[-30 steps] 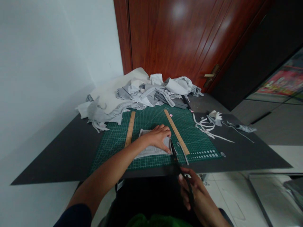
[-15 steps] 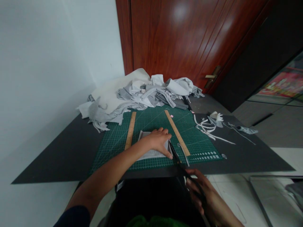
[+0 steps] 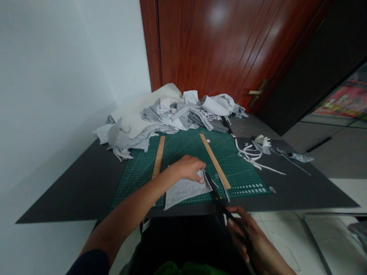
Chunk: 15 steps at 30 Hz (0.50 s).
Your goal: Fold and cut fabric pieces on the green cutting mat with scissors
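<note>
A grey piece of cloth (image 3: 185,191) lies at an angle near the front edge of the green cutting mat (image 3: 183,147). My left hand (image 3: 192,168) is closed on its upper right corner, thumb below and fingers curled. Black scissors (image 3: 219,198) are held by the handles in my right hand (image 3: 250,231), just past the table's front edge. Their blades point up and left along the cloth's right edge, with the tips close to my left fingers. A narrow trimmed sliver shows beside the blades. Right of them rests a thin grey strip (image 3: 224,188).
Two wooden rulers, one left (image 3: 158,158) and one right (image 3: 215,162), lie on the mat. Grey and white fabric scraps (image 3: 183,112) are heaped at the back. White cord-like strips (image 3: 252,156) lie on the dark table (image 3: 304,187) at right. A wooden door (image 3: 206,49) stands behind.
The cloth has turned, its lower left corner swinging toward the table's front edge. My left hand has gone from spread flat to curled on the corner. The scissors have barely moved.
</note>
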Available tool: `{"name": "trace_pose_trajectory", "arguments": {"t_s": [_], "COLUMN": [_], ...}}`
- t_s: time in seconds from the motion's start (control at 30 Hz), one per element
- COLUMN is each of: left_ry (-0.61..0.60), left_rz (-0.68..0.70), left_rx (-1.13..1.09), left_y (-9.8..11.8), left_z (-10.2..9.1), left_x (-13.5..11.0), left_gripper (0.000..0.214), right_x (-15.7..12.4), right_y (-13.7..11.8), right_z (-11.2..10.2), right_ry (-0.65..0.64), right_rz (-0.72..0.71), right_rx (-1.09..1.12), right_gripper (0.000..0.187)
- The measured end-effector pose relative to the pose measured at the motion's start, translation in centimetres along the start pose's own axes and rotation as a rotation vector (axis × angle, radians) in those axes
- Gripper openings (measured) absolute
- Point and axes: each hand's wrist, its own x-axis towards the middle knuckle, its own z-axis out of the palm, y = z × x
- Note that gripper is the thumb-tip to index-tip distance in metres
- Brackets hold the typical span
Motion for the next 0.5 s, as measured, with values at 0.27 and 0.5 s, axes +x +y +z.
{"name": "trace_pose_trajectory", "arguments": {"t_s": [0.27,0.5], "left_ry": [0.033,0.081], "left_rz": [0.079,0.092], "left_rx": [0.020,-0.048], "left_y": [0.1,-0.4], "left_z": [0.5,0.5], "left_x": [0.2,0.3], "left_gripper": [0.061,0.070], "right_x": [-1.1,-0.5], "right_y": [-0.1,-1.0], "right_z": [-0.9,0.3], "right_ry": [0.024,0.023], "right_rz": [0.023,-0.013], "right_rx": [-0.043,-0.042], "right_gripper": [0.065,0.061]}}
